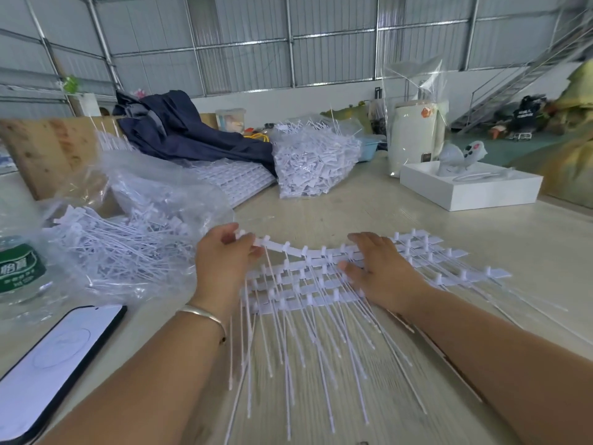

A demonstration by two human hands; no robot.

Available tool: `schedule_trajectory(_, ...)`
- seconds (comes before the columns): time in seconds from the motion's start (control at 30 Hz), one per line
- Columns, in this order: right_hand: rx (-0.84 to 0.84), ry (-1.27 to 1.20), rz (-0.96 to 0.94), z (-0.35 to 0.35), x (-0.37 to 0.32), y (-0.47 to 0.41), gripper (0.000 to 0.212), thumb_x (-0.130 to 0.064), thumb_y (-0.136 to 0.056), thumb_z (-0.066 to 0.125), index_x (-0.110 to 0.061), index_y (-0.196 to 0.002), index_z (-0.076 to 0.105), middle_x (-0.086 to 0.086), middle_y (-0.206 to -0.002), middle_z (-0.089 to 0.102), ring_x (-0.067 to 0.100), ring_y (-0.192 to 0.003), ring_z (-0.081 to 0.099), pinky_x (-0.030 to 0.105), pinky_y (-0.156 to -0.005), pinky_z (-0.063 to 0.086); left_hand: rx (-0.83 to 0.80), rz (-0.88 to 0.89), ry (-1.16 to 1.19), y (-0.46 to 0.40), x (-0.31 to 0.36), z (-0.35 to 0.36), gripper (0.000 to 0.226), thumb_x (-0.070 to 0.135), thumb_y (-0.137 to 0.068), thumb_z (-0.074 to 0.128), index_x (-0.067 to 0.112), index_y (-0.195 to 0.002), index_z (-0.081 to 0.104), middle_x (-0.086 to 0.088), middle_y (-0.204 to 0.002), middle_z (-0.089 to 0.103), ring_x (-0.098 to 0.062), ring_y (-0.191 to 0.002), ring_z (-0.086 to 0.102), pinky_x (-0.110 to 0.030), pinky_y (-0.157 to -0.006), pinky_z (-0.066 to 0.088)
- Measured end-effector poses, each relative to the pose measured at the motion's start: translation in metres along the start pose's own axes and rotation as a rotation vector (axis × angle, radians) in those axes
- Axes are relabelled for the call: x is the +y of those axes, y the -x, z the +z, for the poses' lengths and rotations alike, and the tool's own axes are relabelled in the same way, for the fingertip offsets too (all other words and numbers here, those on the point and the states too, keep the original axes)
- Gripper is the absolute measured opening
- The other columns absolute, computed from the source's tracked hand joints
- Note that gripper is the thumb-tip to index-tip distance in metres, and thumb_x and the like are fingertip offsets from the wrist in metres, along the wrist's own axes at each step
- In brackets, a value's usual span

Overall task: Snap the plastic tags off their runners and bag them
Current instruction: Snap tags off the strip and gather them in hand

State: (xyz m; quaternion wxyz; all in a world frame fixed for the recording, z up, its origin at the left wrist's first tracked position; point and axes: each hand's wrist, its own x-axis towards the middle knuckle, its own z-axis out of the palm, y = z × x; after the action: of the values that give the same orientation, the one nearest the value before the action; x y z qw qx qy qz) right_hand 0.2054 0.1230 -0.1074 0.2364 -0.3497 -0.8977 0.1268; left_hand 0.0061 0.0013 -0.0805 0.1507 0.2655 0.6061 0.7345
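A phone (54,364) lies nearest, at the table's (417,213) left edge. The left hand (224,261) pinches the far strip of the tag sheets (321,284); the right hand (382,271) presses them flat, fingers straight. An open clear bag (128,226) of loose tags lies just left.

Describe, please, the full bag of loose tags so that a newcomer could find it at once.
Start at the dark blue jacket heaped at the back of the table. Just to its right stands a bulging clear bag packed with white tags. Unlike the slack open bag near the left hand, it is stuffed tight and sits upright beside the white box.
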Motion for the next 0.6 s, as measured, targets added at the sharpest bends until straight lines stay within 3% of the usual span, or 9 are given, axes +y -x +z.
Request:
schedule_trajectory(0.1, 0.044, -0.016, -0.032, -0.004, 0.0, 0.002, 0.059, -0.036, -0.099, 0.048, -0.014, -0.15, 0.028, 0.004, -0.154, 0.031, 0.022, -0.141, 0.025, 0.033, -0.112, 0.024, -0.185, -0.285, 0.24, 0.01, 0.005, 0.0, 0.015, -0.001, -0.096, 0.051, -0.009, -0.102, 0.062, -0.023, -0.09, 0.073, -0.025, -0.071, 0.073, -0.029, -0.059, 0.06)
schedule_trajectory(0.2, 0.109, 0.045, -0.023, -0.009, 0.001, 0.003, 0.064, -0.041, -0.096, 0.051, -0.015, -0.15, 0.028, 0.004, -0.154, 0.032, 0.025, -0.139, 0.028, 0.038, -0.112, 0.028, -0.249, -0.38, 0.535, 0.016, 0.015, 0.0, 0.016, -0.005, -0.099, 0.042, -0.009, -0.096, 0.057, -0.026, -0.097, 0.07, -0.025, -0.067, 0.074, -0.022, -0.05, 0.056)
schedule_trajectory(0.3, 0.181, 0.085, 0.08, -0.015, 0.005, 0.003, 0.075, -0.046, -0.093, 0.053, -0.017, -0.153, 0.018, 0.004, -0.157, 0.026, 0.029, -0.141, 0.025, 0.045, -0.11, 0.034, -0.272, -0.497, 0.773, 0.016, 0.021, 0.0, 0.017, -0.003, -0.099, 0.043, -0.009, -0.109, 0.055, -0.028, -0.104, 0.068, -0.028, -0.074, 0.074, -0.027, -0.059, 0.06)
schedule_trajectory(0.43, 0.284, 0.163, 0.168, -0.025, 0.006, 0.003, 0.075, -0.038, -0.096, 0.051, -0.02, -0.155, 0.007, 0.006, -0.161, 0.015, 0.032, -0.141, 0.022, 0.05, -0.102, 0.04, -0.405, -0.6, 0.802, 0.02, 0.024, -0.003, 0.03, -0.002, -0.088, 0.048, -0.007, -0.117, 0.055, -0.02, -0.09, 0.074, -0.018, -0.063, 0.073, -0.02, -0.049, 0.056)
schedule_trajectory(0.6, 0.587, 0.08, 0.098, -0.049, -0.003, 0.007, 0.055, -0.033, -0.102, 0.039, -0.019, -0.152, 0.021, 0.009, -0.156, 0.027, 0.039, -0.133, 0.036, 0.052, -0.084, 0.048, -0.38, -0.59, 0.724, 0.02, 0.021, -0.001, 0.018, 0.0, -0.099, 0.041, -0.007, -0.103, 0.058, -0.02, -0.086, 0.074, -0.018, -0.062, 0.072, -0.019, -0.052, 0.057)
